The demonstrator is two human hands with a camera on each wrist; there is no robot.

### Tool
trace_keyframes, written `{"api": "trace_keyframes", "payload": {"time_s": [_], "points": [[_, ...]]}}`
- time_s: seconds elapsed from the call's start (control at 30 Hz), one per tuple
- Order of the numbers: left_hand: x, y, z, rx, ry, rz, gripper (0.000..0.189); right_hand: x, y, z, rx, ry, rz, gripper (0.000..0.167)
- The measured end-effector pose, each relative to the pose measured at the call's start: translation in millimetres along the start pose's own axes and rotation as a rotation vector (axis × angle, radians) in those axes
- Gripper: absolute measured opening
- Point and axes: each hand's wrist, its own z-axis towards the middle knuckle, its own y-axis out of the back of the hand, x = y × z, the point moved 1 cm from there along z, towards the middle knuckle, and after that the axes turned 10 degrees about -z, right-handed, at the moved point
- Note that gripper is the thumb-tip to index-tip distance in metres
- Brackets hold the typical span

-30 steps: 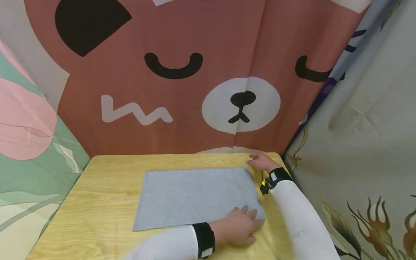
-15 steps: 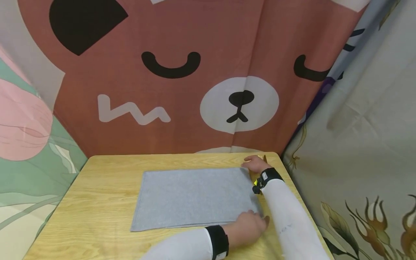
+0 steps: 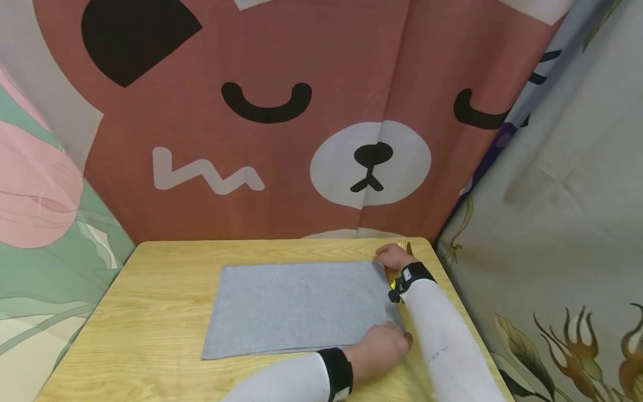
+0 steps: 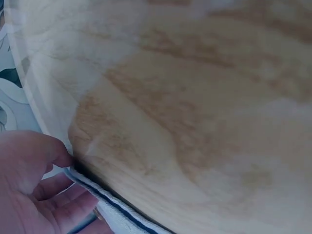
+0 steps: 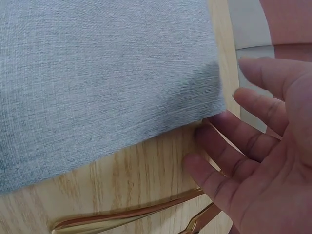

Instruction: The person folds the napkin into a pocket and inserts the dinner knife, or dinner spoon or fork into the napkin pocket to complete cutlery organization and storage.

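At near right: left hand (image 3: 380, 350) is pinching grey woven cloth (image 3: 298, 307);
Far right: right hand (image 3: 394, 257) is holding fingers apart

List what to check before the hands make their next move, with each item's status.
1. Left hand pinching the grey cloth by its near right corner: ok.
2. Right hand gripping the far right corner: not ok; fingers are there but spread, no pinch showing.
3. Cloth's left part flat on the table: ok.
4. Gold cutlery handle apart from the cloth in the right wrist view: ok.
5. Nothing beneath the cloth: cannot tell.
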Motion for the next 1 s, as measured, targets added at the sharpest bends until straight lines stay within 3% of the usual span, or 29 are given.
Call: {"api": "trace_keyframes", "payload": {"time_s": [0.17,0.3,0.43,0.67,1.0], "points": [[-0.2,2.0,0.1,0.005,0.029,0.089,0.026,-2.9,-2.4,1.8,0.002,-0.004,-0.017,0.045],[1.0,7.3,2.5,0.087,0.108,0.080,0.035,-5.5,-2.9,2.9,-0.013,0.021,-0.035,0.039],[7.4,3.5,5.9,0.098,0.126,0.055,0.035,-6.4,-4.3,2.4,-0.034,0.024,-0.040,0.035],[18.4,-10.8,8.7,0.015,0.089,0.082,0.022,-6.2,-8.3,1.8,-0.048,0.012,-0.024,0.026],[22.7,-11.8,7.2,-0.127,-0.030,0.124,0.009,-10.8,-8.6,10.4,-0.072,0.032,0.012,0.011]]}}
